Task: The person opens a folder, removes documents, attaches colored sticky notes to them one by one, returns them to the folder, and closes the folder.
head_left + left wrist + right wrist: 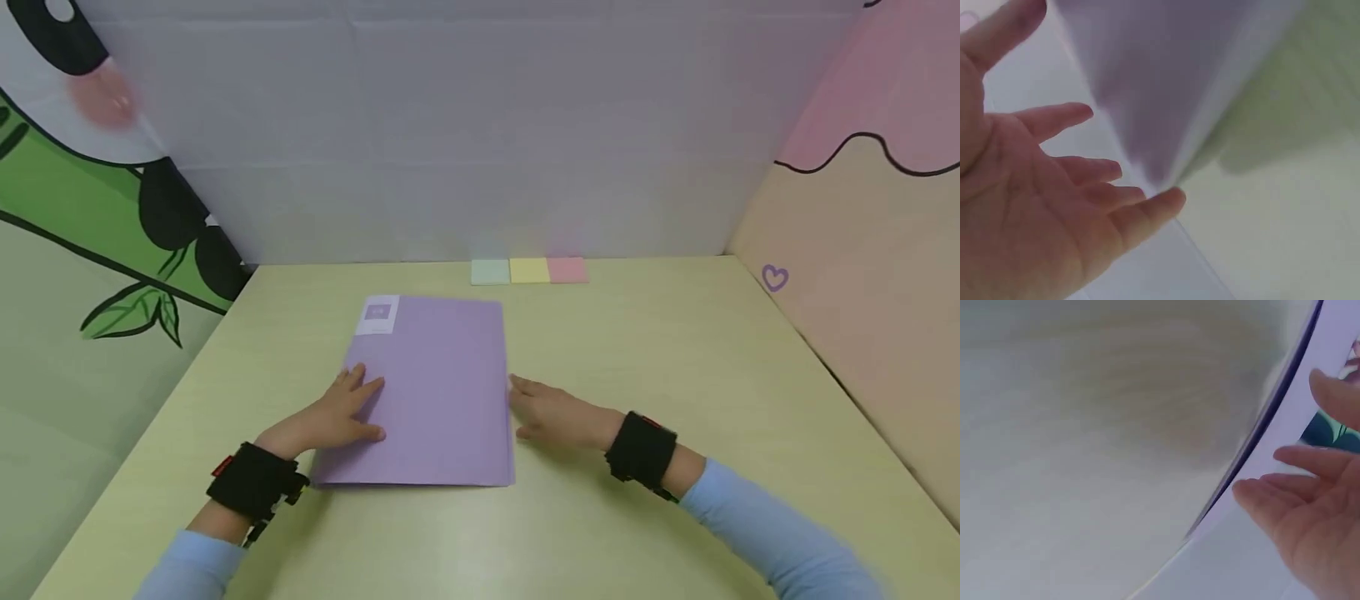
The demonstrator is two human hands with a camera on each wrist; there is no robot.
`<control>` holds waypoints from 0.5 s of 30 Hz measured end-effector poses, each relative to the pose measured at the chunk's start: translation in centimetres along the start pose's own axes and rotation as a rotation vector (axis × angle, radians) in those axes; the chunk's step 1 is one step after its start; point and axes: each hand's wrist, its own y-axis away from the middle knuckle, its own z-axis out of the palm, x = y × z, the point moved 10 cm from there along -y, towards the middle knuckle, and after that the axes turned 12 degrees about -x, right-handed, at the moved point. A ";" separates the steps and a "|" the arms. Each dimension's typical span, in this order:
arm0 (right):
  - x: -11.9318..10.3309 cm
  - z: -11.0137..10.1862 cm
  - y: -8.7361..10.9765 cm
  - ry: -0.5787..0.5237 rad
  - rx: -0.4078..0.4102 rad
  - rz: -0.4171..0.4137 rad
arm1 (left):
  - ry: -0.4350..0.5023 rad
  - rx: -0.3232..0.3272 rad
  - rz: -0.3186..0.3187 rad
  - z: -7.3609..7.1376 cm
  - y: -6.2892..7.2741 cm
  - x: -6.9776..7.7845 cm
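Note:
A purple folder (450,392) lies flat on the table, its white label (362,327) at the far left corner. Spread over the folder's left edge is my left hand (337,417), with thumb and fingers apart on the cover. My right hand (558,414) is beside the right edge, fingertips pointing at it; whether they touch it I cannot tell. In the left wrist view the left hand (1041,194) has loose, extended fingers near a blurred corner of the folder (1154,75). The right wrist view shows the right hand (1316,506) close to the folder's edge (1266,437), holding nothing.
Blue, yellow and pink sticky notes (529,271) lie in a row at the table's far edge. Behind the table (660,350) stands a pale wall (480,125), and decorated panels flank it. Black bands (641,456) circle both wrists.

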 end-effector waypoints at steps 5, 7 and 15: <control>-2.4 1.0 -2.8 0.029 -0.099 -0.022 | 0.149 -0.099 -0.053 0.4 1.3 -2.0; -2.3 1.3 -3.3 0.045 -0.120 0.000 | 0.171 -0.109 -0.064 0.8 1.3 -2.5; -0.4 1.4 -3.1 0.075 -0.126 0.051 | 0.101 -0.068 -0.064 0.9 0.2 -1.4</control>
